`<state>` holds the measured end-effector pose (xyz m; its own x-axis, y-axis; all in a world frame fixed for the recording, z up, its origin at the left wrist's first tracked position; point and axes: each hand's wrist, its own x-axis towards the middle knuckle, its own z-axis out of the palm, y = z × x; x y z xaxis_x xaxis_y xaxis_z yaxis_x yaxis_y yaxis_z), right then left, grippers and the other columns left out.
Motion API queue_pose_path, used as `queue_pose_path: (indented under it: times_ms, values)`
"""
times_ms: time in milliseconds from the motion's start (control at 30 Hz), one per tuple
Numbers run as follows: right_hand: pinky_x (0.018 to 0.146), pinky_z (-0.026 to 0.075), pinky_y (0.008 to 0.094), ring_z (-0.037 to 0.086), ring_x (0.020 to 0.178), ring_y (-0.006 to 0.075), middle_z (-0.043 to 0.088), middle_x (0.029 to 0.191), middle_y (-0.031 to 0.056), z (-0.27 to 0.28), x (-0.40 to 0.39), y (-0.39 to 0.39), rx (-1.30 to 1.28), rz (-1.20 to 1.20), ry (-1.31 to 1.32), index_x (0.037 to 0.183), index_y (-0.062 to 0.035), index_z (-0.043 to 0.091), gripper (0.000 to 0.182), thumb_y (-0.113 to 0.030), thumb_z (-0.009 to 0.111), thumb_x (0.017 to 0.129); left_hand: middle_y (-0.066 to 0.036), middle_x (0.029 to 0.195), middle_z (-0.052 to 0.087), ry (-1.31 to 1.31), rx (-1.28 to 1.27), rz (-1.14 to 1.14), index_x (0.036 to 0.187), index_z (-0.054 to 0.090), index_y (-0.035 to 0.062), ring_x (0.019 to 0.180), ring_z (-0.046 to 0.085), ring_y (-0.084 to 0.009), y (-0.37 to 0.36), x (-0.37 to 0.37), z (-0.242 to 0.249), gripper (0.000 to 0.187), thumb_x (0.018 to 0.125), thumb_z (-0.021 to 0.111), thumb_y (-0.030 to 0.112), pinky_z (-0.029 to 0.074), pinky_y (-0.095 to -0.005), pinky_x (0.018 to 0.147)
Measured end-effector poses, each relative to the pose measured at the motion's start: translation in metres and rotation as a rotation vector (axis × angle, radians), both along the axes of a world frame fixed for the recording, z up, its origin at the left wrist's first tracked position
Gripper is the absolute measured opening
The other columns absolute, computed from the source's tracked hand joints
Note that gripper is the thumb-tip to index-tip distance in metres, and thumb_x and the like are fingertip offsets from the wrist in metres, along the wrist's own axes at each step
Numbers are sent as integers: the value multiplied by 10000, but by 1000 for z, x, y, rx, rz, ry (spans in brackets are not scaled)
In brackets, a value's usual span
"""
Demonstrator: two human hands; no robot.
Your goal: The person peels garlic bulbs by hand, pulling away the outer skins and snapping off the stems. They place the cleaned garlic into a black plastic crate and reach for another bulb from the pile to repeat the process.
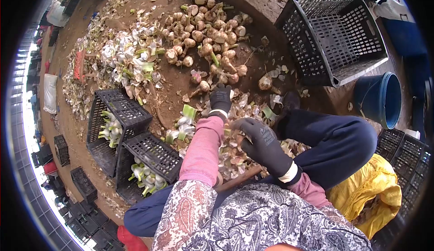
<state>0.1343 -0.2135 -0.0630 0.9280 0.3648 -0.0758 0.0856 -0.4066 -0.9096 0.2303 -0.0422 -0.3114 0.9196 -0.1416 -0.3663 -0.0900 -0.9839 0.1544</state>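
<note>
My left hand (220,99), in a dark glove, reaches out to the near edge of a pile of garlic bulbs (212,36) on the ground. Its fingers point away from me, somewhat apart, and nothing shows in them. A single garlic bulb with a stem (203,86) lies just left of the fingertips. Closer to my body, my right hand (264,144), also gloved, hovers over loose garlic skins (233,153). The fingers and thumb are bent but apart, with nothing visible between them. Cut green-and-white stalk pieces (185,122) lie left of my forearm.
Two black crates (151,153) with trimmed garlic (147,178) lie to the left. A large black crate (334,38) and a blue bucket (379,98) stand at right. A yellow sack (368,192) is beside my leg. Peelings (124,52) cover the ground ahead left.
</note>
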Motion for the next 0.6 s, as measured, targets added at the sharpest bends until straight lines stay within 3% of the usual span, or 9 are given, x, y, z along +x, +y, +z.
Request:
queue_pose_path:
  times_ms: [100,200,267,333,367,400,467,600]
  values:
    - [865,523,450,646,1018,369,655,1112,160,-1,-3,1,-25,0,-16,1154,-64,632,332,-56,637,822,-170,1066,608,-105,-181,149,1140,589,139,983,637,-359,14,-16,12,423,758,770,128,531,-482,853]
    - [862,522,452,651,1012,367,656,1097,172,-25,-12,3,-22,-10,61,1156,-65,639,312,-79,628,844,-59,1081,628,52,-1199,791,1255,523,85,898,624,-179,40,-38,39,463,844,731,53,560,-347,797]
    - [897,522,444,654,1025,380,662,1123,188,-35,-15,6,-78,-10,140,1195,-58,650,319,-101,612,881,-45,1104,613,-91,-1678,811,1314,514,87,913,635,-165,51,-67,96,439,905,661,26,580,-315,788]
    - [912,523,429,669,1055,344,678,1146,182,-49,-17,14,-9,-38,93,1232,-43,644,327,-145,609,924,-74,1150,615,-131,-2149,831,1389,482,84,934,650,-188,65,-107,101,459,950,599,22,600,-313,813]
    - [888,515,344,671,1000,212,712,1054,105,-79,-23,25,187,-145,180,1193,3,650,288,-190,645,979,-97,1195,620,99,-2151,715,1440,454,96,960,662,-197,50,-110,178,487,971,576,40,610,-341,855]
    - [816,513,284,643,938,118,707,1038,30,-58,-16,26,240,-97,223,1193,-5,657,333,-278,654,1002,-115,1243,619,-29,-2104,916,1430,467,102,971,674,-199,54,-125,160,460,985,568,47,614,-338,839]
    - [814,518,290,642,890,132,695,1001,43,-41,-14,30,617,-113,582,1219,-7,657,392,-335,615,1008,-117,1247,618,-12,-1968,752,1419,477,94,981,669,-192,40,-150,213,469,970,573,-2,605,-320,832]
    - [751,493,238,591,826,59,665,964,-16,-16,-23,40,829,-106,641,1199,-20,667,412,-384,627,1012,-87,1335,580,-175,-1811,748,1400,494,56,1191,590,-164,24,-181,242,623,838,688,-131,537,-299,978]
